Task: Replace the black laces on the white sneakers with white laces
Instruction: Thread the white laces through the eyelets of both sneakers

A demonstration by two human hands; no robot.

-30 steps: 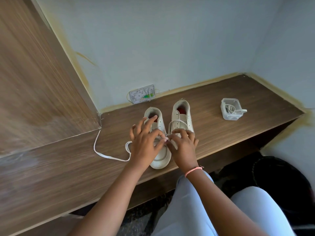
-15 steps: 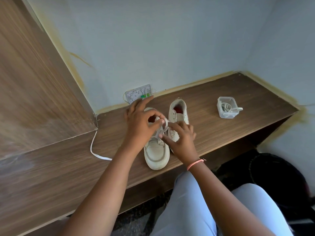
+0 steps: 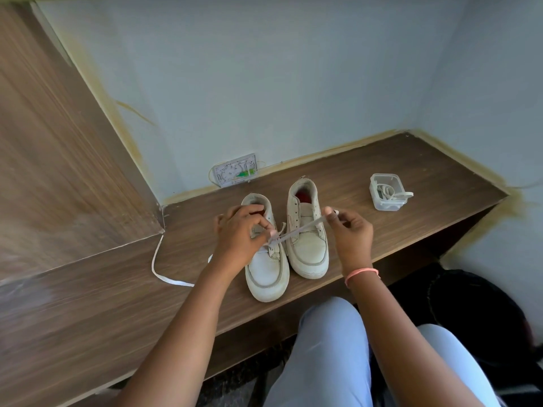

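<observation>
Seen from above, placed against the left white low-top sneaker (image 3: 266,257). Left of it: loose tail of flat white lace (image 3: 164,276) trailing over the brown wooden shelf (image 3: 411,171). On its eyelets: left hand (image 3: 238,236), fingers curled, pinching the lace. Right of it: second white sneaker (image 3: 307,230), unlaced. Beyond: right hand (image 3: 349,227), pinching the lace end, now drawn out taut, where half a second ago both hands met. Likely one eyelet threaded. Farther right: clear plastic tub (image 3: 386,191) holding another white lace.
</observation>
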